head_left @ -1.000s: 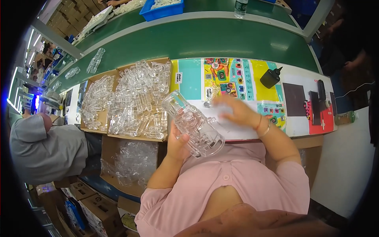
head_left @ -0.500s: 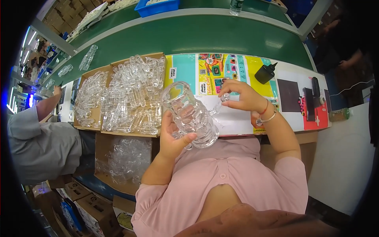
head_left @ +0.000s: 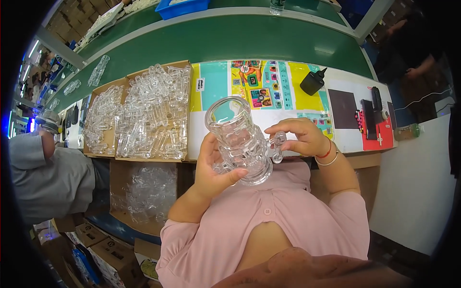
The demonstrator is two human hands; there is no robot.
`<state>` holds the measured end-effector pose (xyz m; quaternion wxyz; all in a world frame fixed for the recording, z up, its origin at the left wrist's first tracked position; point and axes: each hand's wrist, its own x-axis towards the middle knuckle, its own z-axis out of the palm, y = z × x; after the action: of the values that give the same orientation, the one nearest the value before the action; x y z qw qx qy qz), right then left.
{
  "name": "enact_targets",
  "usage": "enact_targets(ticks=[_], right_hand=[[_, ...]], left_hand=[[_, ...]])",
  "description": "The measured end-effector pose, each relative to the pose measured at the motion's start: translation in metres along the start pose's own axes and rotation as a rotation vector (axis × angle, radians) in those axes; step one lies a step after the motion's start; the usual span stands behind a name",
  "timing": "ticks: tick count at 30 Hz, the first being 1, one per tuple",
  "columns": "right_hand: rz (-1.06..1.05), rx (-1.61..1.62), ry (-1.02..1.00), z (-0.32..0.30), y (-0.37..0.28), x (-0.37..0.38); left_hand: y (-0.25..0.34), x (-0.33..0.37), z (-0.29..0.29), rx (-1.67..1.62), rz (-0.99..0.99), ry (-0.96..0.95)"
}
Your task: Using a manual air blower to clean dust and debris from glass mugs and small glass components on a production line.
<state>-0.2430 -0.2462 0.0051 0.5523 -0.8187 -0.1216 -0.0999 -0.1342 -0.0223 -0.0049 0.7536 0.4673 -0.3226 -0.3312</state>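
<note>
"Clear ridged cup (head_left: 242, 144): how is it held?"
"Left hand (head_left: 211, 170) wrapped round its side; right hand (head_left: 302, 137) pinching a small clear knobbed piece (head_left: 278, 146) at its wall; all over the bench's near edge."
"How far along?"
"Piece at the cup; whether attached, I cannot tell; loose clear parts (head_left: 156, 108) lie unattached in the cardboard tray (head_left: 153, 159)."
"And its look?"
"Glassy, thick-rimmed; wide mouth tipped away from the body."
</note>
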Motion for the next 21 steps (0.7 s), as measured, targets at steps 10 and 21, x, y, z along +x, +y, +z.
enact_targets(ticks=[10, 21], right_hand=[[-0.024, -0.099, 0.028, 0.005, -0.009, -0.007], [-0.068, -0.362, -0.055, -0.002, -0.032, -0.021]], left_hand=[[0.000, -0.003, 0.005, -0.048, -0.076, -0.026], [-0.007, -0.001, 0.005, -0.055, -0.100, -0.127]])
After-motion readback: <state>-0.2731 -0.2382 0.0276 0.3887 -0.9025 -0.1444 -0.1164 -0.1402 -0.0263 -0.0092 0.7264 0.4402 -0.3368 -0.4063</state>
